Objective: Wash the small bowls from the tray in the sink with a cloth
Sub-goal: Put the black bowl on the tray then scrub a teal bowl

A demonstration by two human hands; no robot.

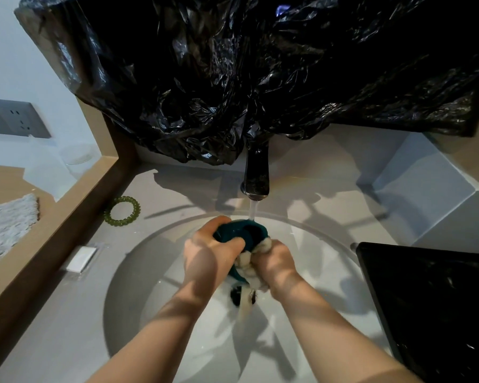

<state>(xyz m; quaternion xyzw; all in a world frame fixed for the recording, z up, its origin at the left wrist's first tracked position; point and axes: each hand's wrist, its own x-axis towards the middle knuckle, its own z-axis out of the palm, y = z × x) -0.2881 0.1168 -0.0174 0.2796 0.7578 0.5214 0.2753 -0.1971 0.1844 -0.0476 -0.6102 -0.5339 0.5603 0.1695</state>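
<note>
Over the white sink (pixel 138 275), my left hand (pixel 208 255) grips a small dark teal bowl (pixel 244 230) under the running water (pixel 252 212) from the black tap (pixel 256 172). My right hand (pixel 274 262) squeezes a wet cream cloth (pixel 246 261) against the bowl's lower side. Part of the cloth trails down toward the dark drain (pixel 236 295). A black tray (pixel 432 305) stands at the right of the sink; I cannot make out what lies in it.
Crinkled black plastic sheeting (pixel 260 64) hangs over the wall behind the tap. A green coiled hair tie (pixel 122 211) and a small white block (pixel 81 259) lie on the grey counter at left. A wooden ledge (pixel 53 217) borders that side.
</note>
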